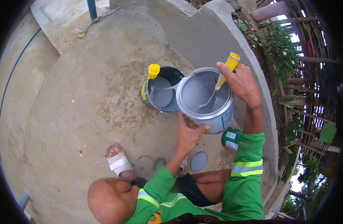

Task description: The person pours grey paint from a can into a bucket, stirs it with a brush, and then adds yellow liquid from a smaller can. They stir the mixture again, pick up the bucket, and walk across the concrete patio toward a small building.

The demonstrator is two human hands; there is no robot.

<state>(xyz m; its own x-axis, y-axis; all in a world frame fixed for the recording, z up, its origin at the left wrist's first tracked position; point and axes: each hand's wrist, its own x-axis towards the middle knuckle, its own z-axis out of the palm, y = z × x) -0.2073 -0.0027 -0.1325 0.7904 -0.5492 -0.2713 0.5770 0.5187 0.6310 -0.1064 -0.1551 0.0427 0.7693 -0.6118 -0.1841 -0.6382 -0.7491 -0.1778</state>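
Note:
My left hand grips the lower side of a large metal paint can, thumb along its wall. The can tilts left over a dark green bucket, and a stream of grey paint runs from its rim into the grey paint inside the bucket. In my right hand, at the can's far rim, is a yellow-handled paint tool. Its thin, paint-coated rod reaches down into the grey paint in the can. Another yellow handle sticks up at the bucket's rim.
Near my right forearm stands a small green can. A round lid lies on the concrete floor by my feet. A low concrete ledge curves along the right, with plants and a stick fence beyond.

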